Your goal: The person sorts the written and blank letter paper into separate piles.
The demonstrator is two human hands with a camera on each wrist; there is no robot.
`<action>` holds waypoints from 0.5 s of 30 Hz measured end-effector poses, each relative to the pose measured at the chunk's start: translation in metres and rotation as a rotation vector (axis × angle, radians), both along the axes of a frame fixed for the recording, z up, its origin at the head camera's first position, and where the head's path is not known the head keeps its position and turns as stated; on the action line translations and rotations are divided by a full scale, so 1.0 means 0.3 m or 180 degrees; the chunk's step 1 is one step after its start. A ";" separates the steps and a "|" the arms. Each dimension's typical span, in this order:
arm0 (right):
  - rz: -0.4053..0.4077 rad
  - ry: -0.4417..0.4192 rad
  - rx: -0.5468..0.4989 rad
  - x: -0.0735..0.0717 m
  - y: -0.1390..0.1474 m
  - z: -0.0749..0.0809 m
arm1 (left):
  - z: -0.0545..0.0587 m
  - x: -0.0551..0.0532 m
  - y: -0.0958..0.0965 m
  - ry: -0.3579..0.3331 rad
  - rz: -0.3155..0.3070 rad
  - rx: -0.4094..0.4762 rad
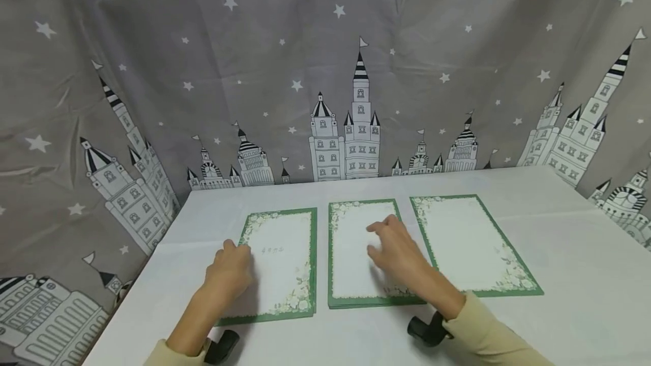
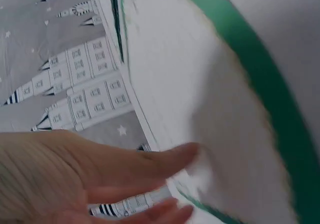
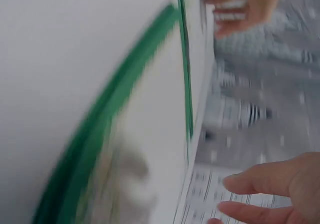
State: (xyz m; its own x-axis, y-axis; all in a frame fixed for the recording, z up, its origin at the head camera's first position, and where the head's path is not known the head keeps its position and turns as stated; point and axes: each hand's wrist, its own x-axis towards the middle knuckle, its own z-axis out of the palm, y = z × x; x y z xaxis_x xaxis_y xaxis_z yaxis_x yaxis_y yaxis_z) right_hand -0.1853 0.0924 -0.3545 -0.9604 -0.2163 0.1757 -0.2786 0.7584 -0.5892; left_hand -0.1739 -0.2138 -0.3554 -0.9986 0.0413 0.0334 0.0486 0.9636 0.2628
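Three green-bordered sheets with white flower corners lie side by side. The left sheet [image 1: 285, 275] carries a short line of faint writing, and green edges of more paper show beneath it. Over its left side is my left hand [image 1: 229, 270]; in the left wrist view the thumb and fingers [image 2: 180, 156] are apart, with nothing between them. My right hand [image 1: 399, 253] hovers above the right part of the middle sheet [image 1: 351, 264], fingers bent and parted from the thumb, holding nothing. To its right lies the right sheet [image 1: 468, 242].
The sheets lie on a white-covered table [image 1: 574, 242]. Behind it hangs a grey curtain [image 1: 285, 16] printed with castles and stars. A black wrist camera [image 1: 427, 329] sits under the right wrist, another [image 1: 222, 347] by the left.
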 end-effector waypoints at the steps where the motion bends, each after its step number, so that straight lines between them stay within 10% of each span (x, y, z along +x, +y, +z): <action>1: -0.0034 -0.0069 0.0003 -0.007 0.045 0.003 | 0.006 -0.009 0.022 0.0039 -0.0038 0.0057; 4: -0.0043 -0.0236 -0.0007 -0.019 0.156 0.011 | 0.029 -0.044 0.100 -0.0003 -0.0259 0.0357; 9: -0.0091 -0.0498 -0.0024 -0.036 0.246 0.014 | 0.041 -0.077 0.234 -0.0665 -0.0695 0.1038; 15: -0.0154 -0.0820 -0.0100 -0.046 0.279 -0.012 | 0.011 -0.097 0.322 -0.0981 -0.0616 0.1245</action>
State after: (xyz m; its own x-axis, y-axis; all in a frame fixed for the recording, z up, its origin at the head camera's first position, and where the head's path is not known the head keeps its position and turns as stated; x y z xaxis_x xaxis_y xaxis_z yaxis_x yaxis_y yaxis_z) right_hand -0.1992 0.1760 -0.3581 -0.9834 -0.1672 -0.0702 -0.0800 0.7475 -0.6595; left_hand -0.2030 -0.1173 -0.3521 -0.9399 0.2690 -0.2104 0.0797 0.7719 0.6308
